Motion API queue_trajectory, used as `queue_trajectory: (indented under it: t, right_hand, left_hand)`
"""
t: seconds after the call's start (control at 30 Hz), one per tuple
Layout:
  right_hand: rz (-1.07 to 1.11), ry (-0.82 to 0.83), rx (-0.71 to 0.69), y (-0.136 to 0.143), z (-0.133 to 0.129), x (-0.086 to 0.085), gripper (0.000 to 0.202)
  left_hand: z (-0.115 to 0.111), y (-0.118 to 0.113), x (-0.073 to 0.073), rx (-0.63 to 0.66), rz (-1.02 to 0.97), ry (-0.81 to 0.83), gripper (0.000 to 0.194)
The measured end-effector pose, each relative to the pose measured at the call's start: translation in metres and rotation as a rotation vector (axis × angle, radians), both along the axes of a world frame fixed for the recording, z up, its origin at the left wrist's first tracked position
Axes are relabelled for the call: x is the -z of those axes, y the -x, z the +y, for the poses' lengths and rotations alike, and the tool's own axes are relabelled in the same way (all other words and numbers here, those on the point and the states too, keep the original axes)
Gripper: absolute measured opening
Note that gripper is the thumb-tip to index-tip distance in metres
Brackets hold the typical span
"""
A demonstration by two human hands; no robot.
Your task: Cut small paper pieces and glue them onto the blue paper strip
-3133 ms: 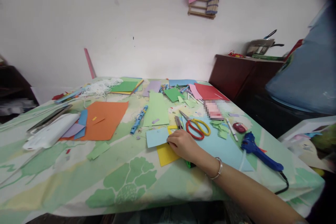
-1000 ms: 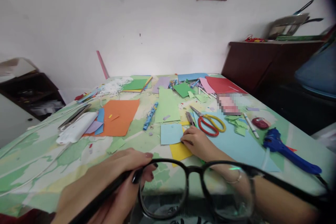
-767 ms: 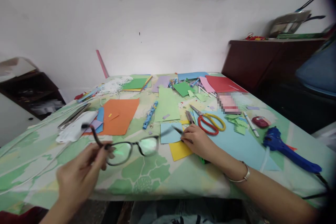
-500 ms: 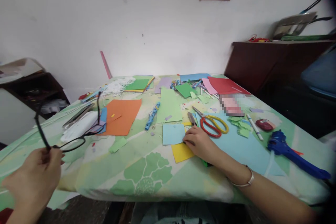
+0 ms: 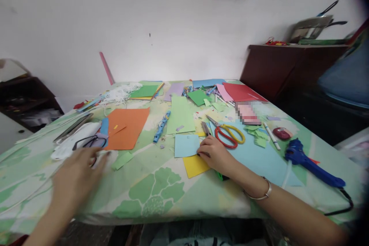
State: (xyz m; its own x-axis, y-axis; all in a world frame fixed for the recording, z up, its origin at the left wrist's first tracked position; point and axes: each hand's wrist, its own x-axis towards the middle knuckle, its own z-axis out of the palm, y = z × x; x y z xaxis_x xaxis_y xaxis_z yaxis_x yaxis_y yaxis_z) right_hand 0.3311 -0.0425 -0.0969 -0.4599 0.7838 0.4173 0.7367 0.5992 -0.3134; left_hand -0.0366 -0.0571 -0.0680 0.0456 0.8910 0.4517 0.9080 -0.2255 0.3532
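Observation:
My left hand (image 5: pixel 76 175) is over the left front of the table, smeared by motion, its thumb and fingers apart and holding nothing that I can see. Just beyond it, black-framed glasses (image 5: pixel 89 142) lie by a white object. My right hand (image 5: pixel 215 154) rests on the table with its fingertips closed at the right edge of a light blue paper square (image 5: pixel 186 146). Yellow paper (image 5: pixel 196 167) lies partly beneath that square. A cutter knife tip (image 5: pixel 205 128) shows beyond my right knuckles. Scissors (image 5: pixel 229 136) with red and yellow handles lie to its right.
Orange paper (image 5: pixel 127 127), a blue flute-like stick (image 5: pixel 162 127) and a light green sheet (image 5: pixel 181 113) lie mid-table. At right are a white marker (image 5: pixel 271 136), a red rounded object (image 5: pixel 281 133) and a blue glue gun (image 5: pixel 313 165) with a cord. White string (image 5: pixel 119 95) is heaped at the back left.
My left hand has let go of the glasses, which now lie on the table, and has moved right. My right hand stays at the blue paper. The view has shifted slightly.

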Motion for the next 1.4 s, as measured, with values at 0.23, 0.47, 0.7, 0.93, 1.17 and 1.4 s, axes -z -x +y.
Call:
queue_trajectory:
  t: [0.23, 0.47, 0.7, 0.93, 1.17, 1.4]
  right_hand:
    - [-0.008, 0.033, 0.073, -0.008, 0.0, 0.002, 0.018]
    - [0.08, 0.053, 0.04, -0.012, 0.001, -0.002, 0.02]
    - [0.108, 0.138, 0.081, -0.016, 0.009, -0.005, 0.019]
    - [0.059, 0.15, 0.142, -0.018, 0.012, -0.004, 0.009]
    - [0.038, 0.149, 0.164, -0.018, 0.014, -0.003, 0.008]
    - [0.041, 0.13, 0.191, -0.018, 0.015, -0.001, 0.011]
  left_hand:
    - [0.019, -0.153, 0.008, 0.648, 0.292, 0.004, 0.018]
    - [0.046, -0.18, 0.025, 0.802, 0.243, 0.055, 0.022]
    - [0.05, -0.175, 0.029, 0.806, 0.059, 0.146, 0.015]
    - [0.06, -0.173, 0.031, 0.736, 0.09, 0.24, 0.022]
    - [0.065, -0.171, 0.031, 0.72, 0.129, 0.265, 0.024]
    - [0.066, -0.171, 0.027, 0.682, 0.146, 0.288, 0.027]
